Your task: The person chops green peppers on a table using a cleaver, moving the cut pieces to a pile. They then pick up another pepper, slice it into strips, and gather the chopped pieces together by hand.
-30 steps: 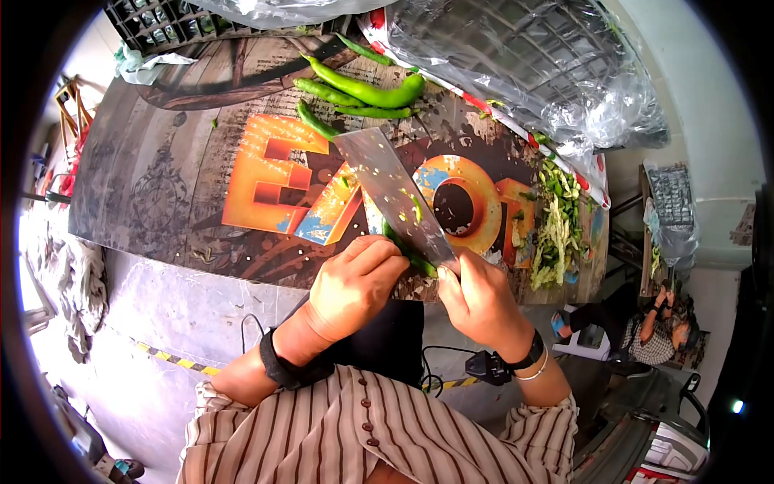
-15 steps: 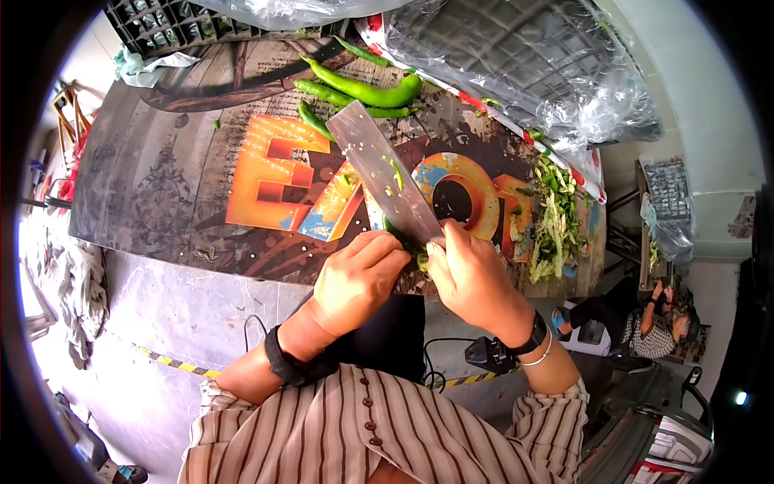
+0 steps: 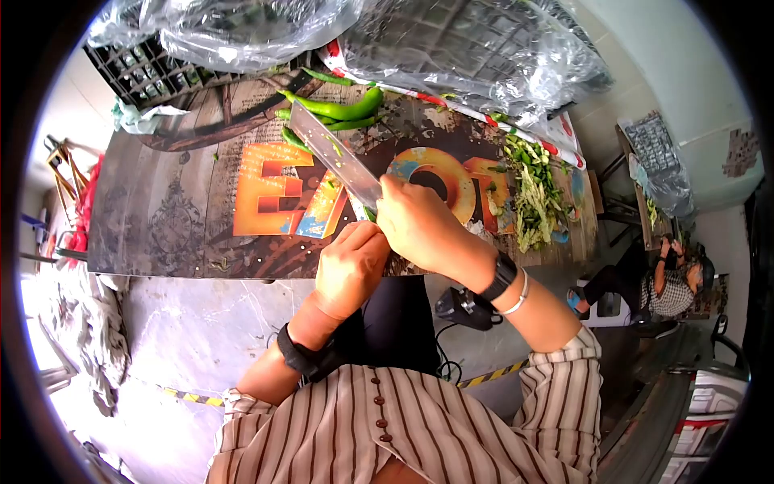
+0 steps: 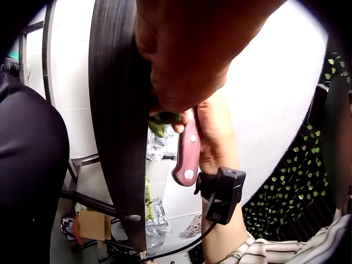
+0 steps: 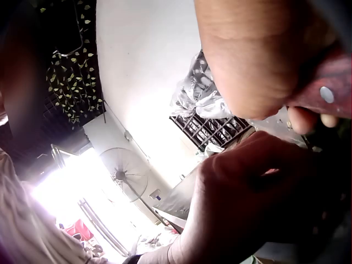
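My right hand [image 3: 427,230] grips a kitchen knife [image 3: 334,157] with a broad blade, which points away toward the far left. Green bits stick to the blade. Its reddish wooden handle [image 4: 190,148] shows below the fingers in the left wrist view. Just left of and nearer than the right hand, my left hand [image 3: 351,266] has its fingers curled at the table's front edge, holding a green pepper [image 4: 166,117]. Most of that pepper is hidden by the hands. Several whole long green peppers [image 3: 343,107] lie beyond the blade tip.
A pile of chopped pepper [image 3: 532,194] lies on the right of the printed table [image 3: 137,202]. Plastic-covered black crates [image 3: 476,56] line the back. Another person [image 3: 669,282] sits at far right. A standing fan [image 5: 120,175] shows in the right wrist view.
My right hand has moved forward and left with the knife, coming up against the left hand. The pepper piece between the hands is now mostly covered. The head view has shifted.
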`<state>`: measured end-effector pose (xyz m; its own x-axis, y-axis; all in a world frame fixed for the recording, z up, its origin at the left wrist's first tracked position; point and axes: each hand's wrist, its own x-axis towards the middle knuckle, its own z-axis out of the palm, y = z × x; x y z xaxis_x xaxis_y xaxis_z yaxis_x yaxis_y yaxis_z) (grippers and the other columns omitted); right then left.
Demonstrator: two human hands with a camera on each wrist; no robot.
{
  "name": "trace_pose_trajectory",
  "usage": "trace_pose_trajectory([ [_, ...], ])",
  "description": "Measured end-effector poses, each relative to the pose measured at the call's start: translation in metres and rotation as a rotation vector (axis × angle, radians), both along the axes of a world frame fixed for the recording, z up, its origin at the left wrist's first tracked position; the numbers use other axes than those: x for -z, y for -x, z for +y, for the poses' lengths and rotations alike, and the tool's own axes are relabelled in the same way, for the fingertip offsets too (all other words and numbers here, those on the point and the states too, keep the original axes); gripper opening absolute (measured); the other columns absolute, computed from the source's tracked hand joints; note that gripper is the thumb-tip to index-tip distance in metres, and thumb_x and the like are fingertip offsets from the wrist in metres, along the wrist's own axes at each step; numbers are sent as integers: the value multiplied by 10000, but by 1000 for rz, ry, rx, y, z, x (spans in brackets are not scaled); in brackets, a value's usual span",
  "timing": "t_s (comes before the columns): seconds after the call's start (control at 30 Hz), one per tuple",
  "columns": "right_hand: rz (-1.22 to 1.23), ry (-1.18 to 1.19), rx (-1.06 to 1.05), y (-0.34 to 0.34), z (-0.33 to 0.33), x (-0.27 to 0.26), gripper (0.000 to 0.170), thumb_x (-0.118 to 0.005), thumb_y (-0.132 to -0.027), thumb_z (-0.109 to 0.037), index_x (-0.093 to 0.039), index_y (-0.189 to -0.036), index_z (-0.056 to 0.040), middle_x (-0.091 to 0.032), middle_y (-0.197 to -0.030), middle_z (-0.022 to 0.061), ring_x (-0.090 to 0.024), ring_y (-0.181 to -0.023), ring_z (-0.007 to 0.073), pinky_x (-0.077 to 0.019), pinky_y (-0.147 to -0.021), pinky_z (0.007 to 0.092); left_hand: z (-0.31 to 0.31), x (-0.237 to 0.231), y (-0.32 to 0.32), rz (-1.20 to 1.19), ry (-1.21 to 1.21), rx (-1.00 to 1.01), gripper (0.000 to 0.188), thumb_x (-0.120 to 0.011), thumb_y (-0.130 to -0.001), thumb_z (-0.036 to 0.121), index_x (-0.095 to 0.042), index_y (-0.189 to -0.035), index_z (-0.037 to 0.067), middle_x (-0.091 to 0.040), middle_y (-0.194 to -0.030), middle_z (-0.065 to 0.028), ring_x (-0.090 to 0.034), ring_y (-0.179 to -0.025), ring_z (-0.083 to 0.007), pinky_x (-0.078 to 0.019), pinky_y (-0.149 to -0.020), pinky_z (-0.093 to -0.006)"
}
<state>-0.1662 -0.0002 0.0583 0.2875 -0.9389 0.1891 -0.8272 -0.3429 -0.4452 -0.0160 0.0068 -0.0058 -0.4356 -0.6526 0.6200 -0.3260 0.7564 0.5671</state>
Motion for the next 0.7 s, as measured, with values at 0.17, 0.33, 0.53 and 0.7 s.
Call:
trace_pose_trajectory([
  [0.17,1,-81,78,-5,-13,-9,152,-542,-886,-75,-484,-881,66,-585,-681,273,-613,-676,442,-478,-600,487,0,0,1,37,16,4,110,-688,-742,19,-641,-829,67,-607,-851,-54,-627,-801,-256,-533,-670,-352],
  [0.33,-106,35,177,4,-3,-18,145,-538,-890,-80,-504,-876,59,-587,-741,278,-601,-710,444,-459,-631,490,1,1,-1,21,0,20,106,-696,-748,29,-640,-825,77,-601,-849,-52,-622,-782,-254,-529,-662,-351],
  [0.53,-359,-37,325,36,44,-38,133,-541,-938,-86,-515,-929,44,-566,-642,137,-562,-475,222,-443,-469,346,2,-1,2,-2,1,-2,105,-703,-755,35,-623,-812,73,-597,-849,-45,-599,-762,-259,-516,-653,-353],
  [0.7,-574,-146,439,45,85,-38,144,-541,-937,-68,-483,-865,42,-565,-589,130,-556,-437,198,-430,-434,341,2,-11,0,-48,-43,26,205,-694,-772,14,-649,-962,77,-637,-980,-59,-617,-816,-294,-522,-715,-377],
])
